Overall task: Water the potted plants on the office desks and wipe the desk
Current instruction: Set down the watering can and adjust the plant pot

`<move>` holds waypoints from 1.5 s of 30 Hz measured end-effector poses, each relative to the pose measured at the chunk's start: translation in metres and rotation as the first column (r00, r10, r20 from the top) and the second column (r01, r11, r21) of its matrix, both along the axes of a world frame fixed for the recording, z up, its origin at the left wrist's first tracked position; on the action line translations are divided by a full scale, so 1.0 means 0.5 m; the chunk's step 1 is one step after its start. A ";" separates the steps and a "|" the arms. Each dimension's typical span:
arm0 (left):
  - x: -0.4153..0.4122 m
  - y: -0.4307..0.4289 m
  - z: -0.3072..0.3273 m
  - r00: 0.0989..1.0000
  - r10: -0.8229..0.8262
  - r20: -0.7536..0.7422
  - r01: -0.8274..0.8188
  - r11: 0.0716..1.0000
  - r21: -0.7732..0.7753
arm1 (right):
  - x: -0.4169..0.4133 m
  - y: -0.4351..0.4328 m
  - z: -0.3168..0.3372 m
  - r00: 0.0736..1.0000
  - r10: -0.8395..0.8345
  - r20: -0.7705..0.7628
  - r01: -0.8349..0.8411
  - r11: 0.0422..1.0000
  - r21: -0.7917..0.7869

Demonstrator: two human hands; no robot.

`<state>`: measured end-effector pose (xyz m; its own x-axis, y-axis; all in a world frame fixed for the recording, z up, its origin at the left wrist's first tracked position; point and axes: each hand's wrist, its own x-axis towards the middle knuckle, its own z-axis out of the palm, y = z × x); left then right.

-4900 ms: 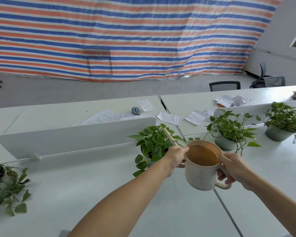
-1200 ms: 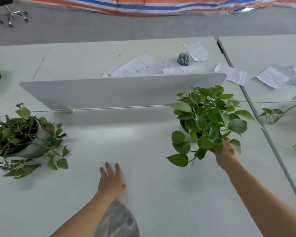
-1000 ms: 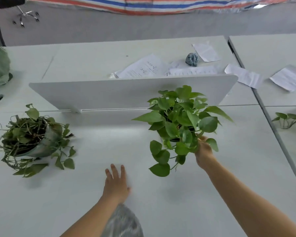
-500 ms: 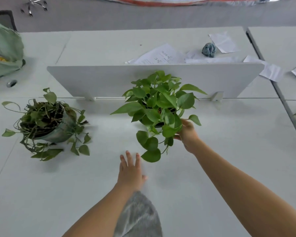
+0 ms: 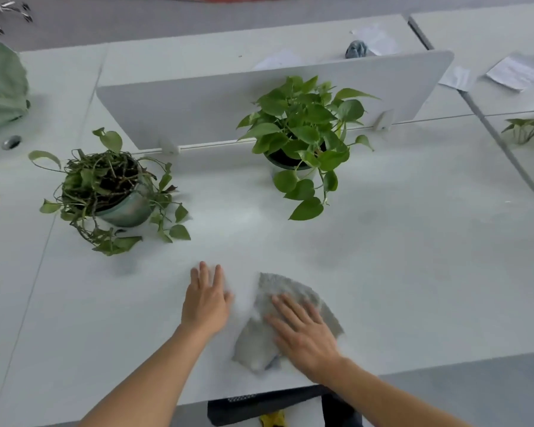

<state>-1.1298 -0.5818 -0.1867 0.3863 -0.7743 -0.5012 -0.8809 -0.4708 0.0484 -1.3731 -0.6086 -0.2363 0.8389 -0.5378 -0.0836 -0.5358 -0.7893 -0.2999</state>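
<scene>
A grey cloth (image 5: 261,345) lies on the white desk (image 5: 413,272) near its front edge. My right hand (image 5: 302,332) presses flat on the cloth's right half, fingers spread. My left hand (image 5: 205,300) lies flat and empty on the bare desk just left of the cloth. A leafy green potted plant (image 5: 305,127) stands upright in front of the white divider (image 5: 198,109), right of centre. A scraggly plant in a grey-green pot (image 5: 127,211) sits tilted at the left, vines trailing onto the desk.
Behind the divider lie loose papers (image 5: 518,70) and a small crumpled blue-grey ball (image 5: 355,49). A pale green bag (image 5: 0,87) sits at the far left. Another plant's leaves (image 5: 523,127) show at the right edge. A dark chair (image 5: 259,408) sits under the front edge.
My right hand has set the leafy plant down near the divider, let go and come down onto the grey cloth. My left hand stays flat on the desk.
</scene>
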 end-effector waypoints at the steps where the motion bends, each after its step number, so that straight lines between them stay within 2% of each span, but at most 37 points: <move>1: -0.005 0.009 -0.004 1.000 -0.007 -0.006 0.007 0.999 0.036 | -0.046 -0.034 -0.004 0.997 -0.078 -0.020 0.077 0.997 -0.001; 3: -0.012 0.018 -0.012 1.000 -0.020 0.004 0.020 0.997 0.081 | -0.153 -0.144 -0.004 0.934 -0.339 -0.111 0.337 0.941 -0.031; 4: -0.011 0.020 -0.018 0.999 -0.032 0.016 0.031 0.996 0.088 | -0.204 -0.212 0.003 0.861 -0.481 -0.163 0.479 0.876 -0.053; 7: -0.006 0.015 -0.029 0.998 -0.048 0.026 0.045 0.993 0.107 | -0.258 -0.364 0.034 0.490 -0.819 -0.298 0.856 0.517 -0.015; 8: -0.004 0.012 -0.031 0.999 -0.049 0.019 0.047 0.992 0.119 | -0.231 -0.383 0.034 0.407 -0.862 -0.303 0.904 0.426 0.003; 9: -0.004 0.008 -0.030 0.999 -0.045 0.007 0.043 0.991 0.130 | -0.183 -0.383 0.031 0.385 -0.871 -0.306 0.916 0.400 0.014; 10: -0.004 0.009 -0.029 0.999 -0.045 -0.001 0.045 0.988 0.150 | -0.127 -0.359 0.023 0.431 -0.845 -0.316 0.894 0.447 0.024; 11: -0.003 0.005 -0.027 0.999 -0.041 -0.008 0.042 0.985 0.167 | -0.065 -0.323 0.015 0.549 -0.775 -0.313 0.822 0.569 0.031; 13: -0.004 0.002 -0.021 0.999 -0.021 -0.026 0.026 0.980 0.196 | 0.029 -0.194 -0.001 0.810 -0.496 -0.313 0.532 0.846 0.036; 14: -0.003 0.000 -0.018 0.999 -0.010 -0.037 0.017 0.979 0.205 | 0.045 -0.126 0.002 0.894 -0.319 -0.316 0.362 0.928 0.089; 15: -0.003 -0.002 -0.015 0.999 -0.008 -0.043 0.017 0.977 0.214 | 0.034 -0.085 0.011 0.939 -0.178 -0.295 0.226 0.964 0.138; 16: -0.002 -0.006 -0.010 0.999 -0.015 -0.045 0.025 0.976 0.215 | -0.002 -0.083 0.026 0.962 -0.113 -0.251 0.158 0.973 0.168; 17: -0.003 -0.006 -0.009 0.999 -0.019 -0.044 0.029 0.976 0.217 | -0.048 -0.107 0.032 0.967 -0.123 -0.225 0.161 0.974 0.162; 19: -0.003 -0.006 -0.010 0.999 -0.027 -0.035 0.034 0.977 0.210 | -0.148 -0.197 0.033 0.903 -0.352 -0.248 0.373 0.927 0.044; 21: -0.001 -0.005 -0.016 0.999 -0.028 -0.025 0.032 0.980 0.197 | -0.214 -0.289 0.042 0.708 -0.622 -0.334 0.649 0.760 -0.039; 22: 0.003 -0.005 -0.019 0.999 -0.032 -0.019 0.035 0.982 0.186 | -0.219 -0.313 0.040 0.607 -0.696 -0.382 0.735 0.675 -0.062; 23: 0.004 -0.003 -0.020 0.999 -0.034 -0.017 0.036 0.983 0.182 | -0.207 -0.316 0.037 0.552 -0.730 -0.403 0.776 0.626 -0.072; 24: 0.006 -0.001 -0.020 0.999 -0.029 -0.019 0.032 0.983 0.181 | -0.181 -0.303 0.033 0.547 -0.732 -0.407 0.790 0.612 -0.041; 25: 0.008 0.003 -0.020 1.000 -0.017 -0.027 0.021 0.984 0.179 | -0.153 -0.273 0.026 0.590 -0.698 -0.406 0.764 0.645 0.003; 26: 0.004 0.005 -0.017 1.000 -0.006 -0.031 0.011 0.985 0.174 | -0.136 -0.232 0.021 0.680 -0.625 -0.383 0.687 0.726 0.035; 28: 0.000 0.002 -0.006 1.000 0.007 -0.012 -0.005 0.988 0.157 | -0.130 -0.132 0.007 0.865 -0.404 -0.296 0.435 0.899 0.044; 30: -0.012 -0.013 0.006 1.000 -0.013 0.007 0.012 0.991 0.130 | -0.179 -0.078 0.014 0.926 -0.253 -0.279 0.280 0.958 0.060; 32: -0.049 -0.042 0.018 0.997 -0.079 -0.008 0.079 0.994 0.080 | -0.270 -0.093 0.027 0.902 -0.288 -0.322 0.321 0.946 0.051; 34: -0.103 -0.080 0.024 0.991 -0.127 -0.047 0.128 0.991 0.024 | -0.365 -0.134 0.041 0.807 -0.496 -0.320 0.535 0.844 0.039; 37: -0.207 -0.159 0.023 0.975 -0.202 -0.092 0.196 0.978 -0.073 | -0.470 -0.217 0.069 0.497 -0.827 -0.261 0.862 0.505 0.041; 39: -0.284 -0.215 0.019 0.967 -0.224 -0.120 0.212 0.971 -0.108 | -0.485 -0.249 0.073 0.282 -0.923 -0.260 0.957 0.289 0.013; 40: -0.328 -0.248 0.013 0.966 -0.222 -0.131 0.206 0.971 -0.125 | -0.487 -0.260 0.065 0.259 -0.921 -0.290 0.964 0.267 0.012; 41: -0.348 -0.265 0.011 0.969 -0.205 -0.138 0.186 0.973 -0.140 | -0.462 -0.252 0.055 0.327 -0.896 -0.300 0.941 0.337 0.018; 43: -0.397 -0.315 0.003 0.980 -0.147 -0.136 0.125 0.979 -0.159 | -0.461 -0.234 0.039 0.588 -0.761 -0.273 0.800 0.597 0.059; 44: -0.417 -0.344 -0.004 0.986 -0.117 -0.122 0.096 0.981 -0.170 | -0.485 -0.233 0.036 0.676 -0.690 -0.257 0.726 0.684 0.071; 45: -0.432 -0.370 -0.011 0.991 -0.078 -0.109 0.057 0.981 -0.184 | -0.523 -0.252 0.033 0.718 -0.650 -0.251 0.683 0.726 0.074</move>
